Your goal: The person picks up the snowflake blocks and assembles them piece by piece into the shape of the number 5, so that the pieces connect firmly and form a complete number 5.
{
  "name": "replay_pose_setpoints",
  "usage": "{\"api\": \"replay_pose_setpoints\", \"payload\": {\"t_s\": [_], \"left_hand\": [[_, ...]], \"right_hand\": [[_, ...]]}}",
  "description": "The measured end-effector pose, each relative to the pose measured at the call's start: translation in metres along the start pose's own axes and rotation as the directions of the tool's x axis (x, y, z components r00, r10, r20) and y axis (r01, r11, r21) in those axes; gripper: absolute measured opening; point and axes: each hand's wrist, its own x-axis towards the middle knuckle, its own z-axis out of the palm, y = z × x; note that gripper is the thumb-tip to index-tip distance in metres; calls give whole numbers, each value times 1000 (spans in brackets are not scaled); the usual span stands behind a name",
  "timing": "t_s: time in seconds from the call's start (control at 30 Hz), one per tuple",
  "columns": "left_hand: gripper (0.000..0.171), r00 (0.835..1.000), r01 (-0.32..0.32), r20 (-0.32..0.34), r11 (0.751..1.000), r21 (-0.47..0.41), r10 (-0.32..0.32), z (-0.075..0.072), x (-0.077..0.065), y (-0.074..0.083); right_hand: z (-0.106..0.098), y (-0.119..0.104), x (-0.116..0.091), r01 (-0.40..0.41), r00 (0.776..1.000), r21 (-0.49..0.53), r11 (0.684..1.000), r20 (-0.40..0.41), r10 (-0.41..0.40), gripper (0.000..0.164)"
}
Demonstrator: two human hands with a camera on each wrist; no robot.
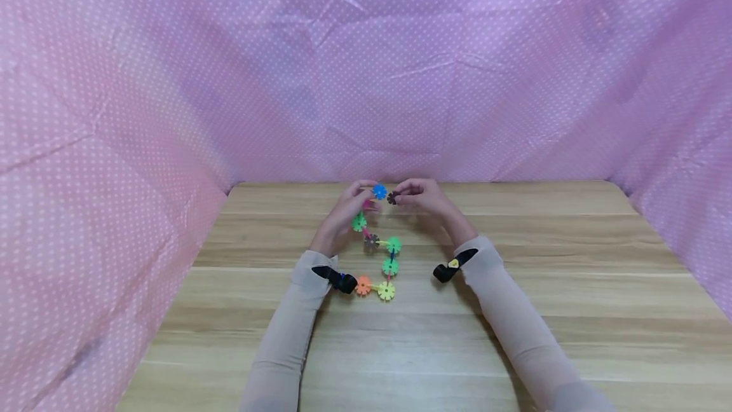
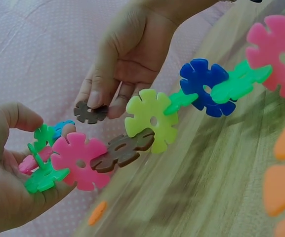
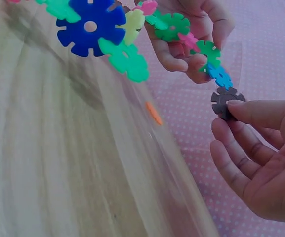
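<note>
My left hand (image 1: 346, 208) holds a chain of notched, flower-shaped plastic discs near its far end, where a light blue disc (image 1: 379, 191) sticks out past the fingers. Facing it, my right hand (image 1: 427, 198) pinches a dark brown disc (image 3: 222, 102) between thumb and fingers. In the right wrist view the brown disc's edge is at the blue one; whether they interlock I cannot tell. From the left hand the chain bends back toward me, through a green disc (image 1: 359, 222), another brown disc (image 1: 372, 241), more green ones, a yellow disc (image 1: 386, 291) and an orange disc (image 1: 363, 285).
A wooden table (image 1: 572, 259) lies under the hands. A small orange piece (image 3: 154, 113) rests near its far edge. Pink dotted cloth (image 1: 366, 81) hangs behind and at both sides. Black straps with wrist cameras (image 1: 448, 271) sit on both sleeves; the left one partly covers the chain's near end.
</note>
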Motion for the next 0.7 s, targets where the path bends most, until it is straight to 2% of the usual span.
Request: {"api": "replay_pose_setpoints", "payload": {"t_s": [0.33, 0.5, 0.7], "left_hand": [[28, 1000, 2, 6, 1000, -14, -2, -2, 3, -2], [28, 1000, -4, 11, 1000, 0, 4, -2, 3, -1], [27, 1000, 2, 19, 1000, -26, -2, -2, 2, -1]], "right_hand": [[2, 1, 3, 83, 995, 35, 996, -64, -80, 24], [3, 0, 1, 96, 992, 21, 995, -85, -93, 24], [7, 0, 0, 105, 989, 29, 994, -103, -102, 21]]}}
